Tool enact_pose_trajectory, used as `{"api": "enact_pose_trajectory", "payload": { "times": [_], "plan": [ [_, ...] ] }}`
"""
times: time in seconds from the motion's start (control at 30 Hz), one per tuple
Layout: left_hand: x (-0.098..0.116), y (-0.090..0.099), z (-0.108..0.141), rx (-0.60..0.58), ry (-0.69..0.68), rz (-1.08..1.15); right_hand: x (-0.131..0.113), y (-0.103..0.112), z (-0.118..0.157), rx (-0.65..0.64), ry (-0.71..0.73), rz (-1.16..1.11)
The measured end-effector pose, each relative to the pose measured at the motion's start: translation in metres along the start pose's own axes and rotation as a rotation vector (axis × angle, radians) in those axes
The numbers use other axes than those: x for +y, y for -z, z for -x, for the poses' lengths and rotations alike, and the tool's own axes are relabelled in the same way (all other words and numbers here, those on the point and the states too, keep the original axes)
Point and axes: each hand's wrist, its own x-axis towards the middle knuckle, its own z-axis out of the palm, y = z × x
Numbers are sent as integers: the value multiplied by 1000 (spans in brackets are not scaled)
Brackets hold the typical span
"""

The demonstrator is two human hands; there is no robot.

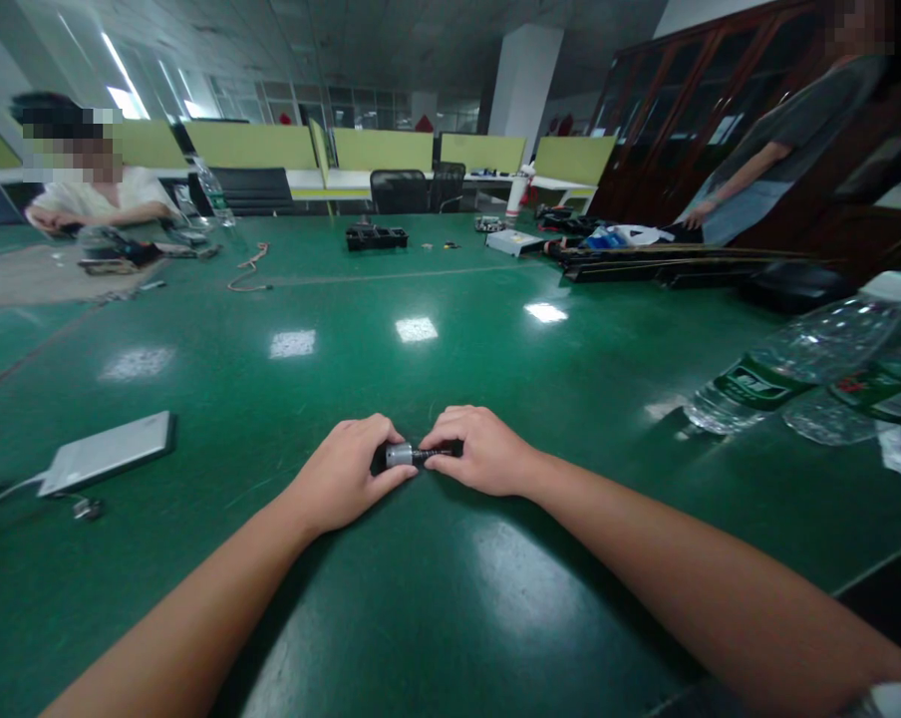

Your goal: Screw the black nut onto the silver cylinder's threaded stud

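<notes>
A small part with a silver cylinder (400, 455) and a dark, ridged shaft (430, 455) lies level between my two hands, low over the green table (421, 379) or resting on it. My left hand (352, 472) grips the silver cylinder end between thumb and fingers. On the other side, the thumb and fingers of my right hand (481, 451) are closed on the dark shaft end. The far tip of the shaft is partly hidden by my right fingers.
A silver box (111, 454) with a cable lies at left, by a small metal piece (87, 509). Plastic bottles (779, 369) stand at right. Farther back are a black tray (376, 237), long dark rails (645, 261), a seated person (99, 199) and a standing person (794, 130).
</notes>
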Motion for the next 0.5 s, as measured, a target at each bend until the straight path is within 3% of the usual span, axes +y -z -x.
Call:
{"api": "enact_pose_trajectory", "payload": {
  "times": [0.5],
  "plan": [
    [1, 1, 0, -2, 8, -5, 1, 4, 2, -18, -20, 21]
  ]
}}
